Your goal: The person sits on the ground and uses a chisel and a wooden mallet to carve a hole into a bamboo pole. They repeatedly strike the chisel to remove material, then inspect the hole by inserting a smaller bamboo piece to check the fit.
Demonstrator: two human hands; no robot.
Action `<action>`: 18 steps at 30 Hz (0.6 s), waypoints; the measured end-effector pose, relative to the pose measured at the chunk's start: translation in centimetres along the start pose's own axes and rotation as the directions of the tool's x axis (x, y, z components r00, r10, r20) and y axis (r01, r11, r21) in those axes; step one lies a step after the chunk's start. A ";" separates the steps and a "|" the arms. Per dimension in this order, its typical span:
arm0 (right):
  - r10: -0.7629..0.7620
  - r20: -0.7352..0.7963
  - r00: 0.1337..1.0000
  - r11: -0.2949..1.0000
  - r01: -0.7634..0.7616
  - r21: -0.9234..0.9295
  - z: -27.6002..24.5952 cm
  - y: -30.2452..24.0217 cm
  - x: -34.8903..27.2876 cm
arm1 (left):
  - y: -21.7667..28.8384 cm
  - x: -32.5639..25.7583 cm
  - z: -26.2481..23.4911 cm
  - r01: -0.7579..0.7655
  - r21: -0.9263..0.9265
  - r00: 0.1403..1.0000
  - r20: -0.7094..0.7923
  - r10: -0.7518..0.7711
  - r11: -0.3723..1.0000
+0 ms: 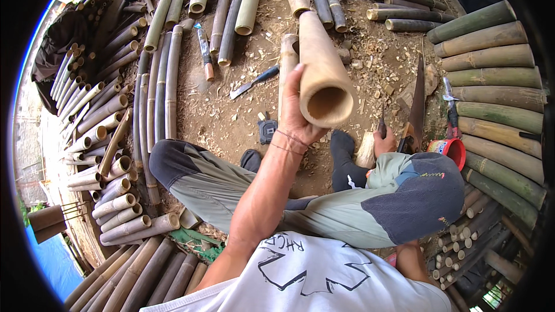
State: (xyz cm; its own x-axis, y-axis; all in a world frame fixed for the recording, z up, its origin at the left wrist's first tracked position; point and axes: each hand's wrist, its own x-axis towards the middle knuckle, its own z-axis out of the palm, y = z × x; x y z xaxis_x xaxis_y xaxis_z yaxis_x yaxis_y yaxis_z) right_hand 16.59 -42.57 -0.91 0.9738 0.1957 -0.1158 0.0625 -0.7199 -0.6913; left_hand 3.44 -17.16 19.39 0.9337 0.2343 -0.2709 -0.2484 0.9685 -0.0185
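Note:
My left hand [298, 120] is wrapped round a pale, scraped bamboo tube [321, 60], its open end tilted toward me. Low beside my right knee, my right hand [385, 143] is closed on a narrow dark tool [381, 123]; the knee hides part of that arm, and the tool's kind is unclear. Close to this hand stand a light wooden block [365, 151] and a handsaw [416, 104] with its blade pointing up. On the ground left of the held tube lie a chisel [254, 82] with a dark handle and a black tape measure [267, 128].
Bamboo tubes lie in rows at the far side, the left [115, 104] and the right [491, 75]. A red tub [452, 151] stands by my right knee, near a red-handled tool [451, 110]. Another tool [204, 52] lies far left. Wood shavings [370, 72] cover the dirt.

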 end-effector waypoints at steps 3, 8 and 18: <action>-0.243 0.035 0.969 0.908 0.240 -0.342 0.4 1.5 2.5 | -0.8 -1.2 0.6 0.214 0.513 0.949 -0.312 -0.051 0.832; -0.274 0.231 0.934 0.701 0.358 -0.617 0.2 2.5 7.5 | -0.3 -2.1 -3.7 0.375 0.642 0.898 -0.430 -0.090 0.669; 0.064 0.262 0.963 0.854 0.083 -0.514 1.5 4.2 8.5 | -0.3 -1.7 -0.9 0.156 0.327 0.944 -0.328 -0.043 0.932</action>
State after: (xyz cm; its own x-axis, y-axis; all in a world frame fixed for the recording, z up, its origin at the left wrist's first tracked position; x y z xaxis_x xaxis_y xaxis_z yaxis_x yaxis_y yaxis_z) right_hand 24.78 -42.92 -5.91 0.8845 0.3166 -0.3426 0.2464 -0.9407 -0.2331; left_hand 1.72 -17.96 18.97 0.8071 0.1517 -0.5706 -0.0015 0.9669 0.2550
